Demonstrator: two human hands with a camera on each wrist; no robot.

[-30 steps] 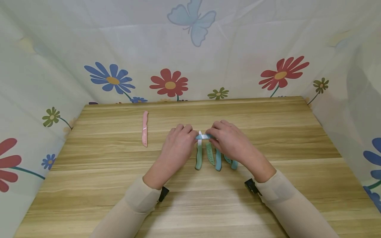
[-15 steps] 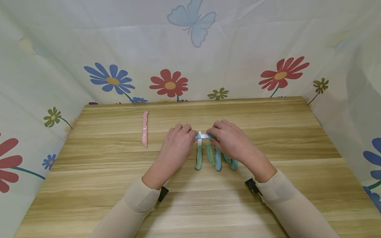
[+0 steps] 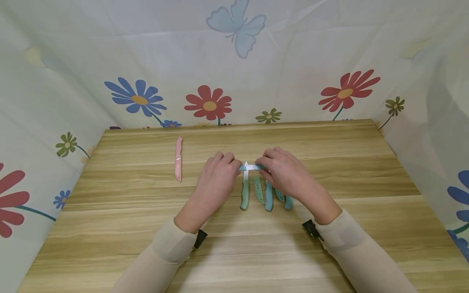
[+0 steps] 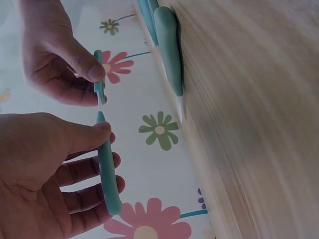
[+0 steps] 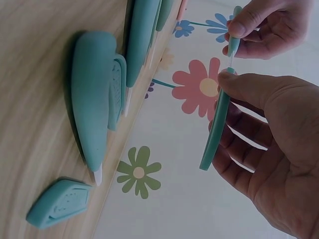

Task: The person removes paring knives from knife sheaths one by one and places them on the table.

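My left hand grips the blue handle of a small knife, held level above the table. Its white blade spans the gap between my hands. The blade's other end enters a blue sheath, which my right hand pinches between thumb and fingers. Below lies a green knife with its white blade bare, pointing away from me. A green sheath is beside it, then a blue knife. Farther right are another blue knife and a blue sheath, partly hidden by my right hand in the head view.
A pink knife in its pink sheath lies at the left of the wooden table. Behind the table's back edge hangs a white curtain printed with flowers and a butterfly.
My hands have drawn slightly apart, so a little more of the white blade shows between them. The knives and sheaths on the table have stayed in place.
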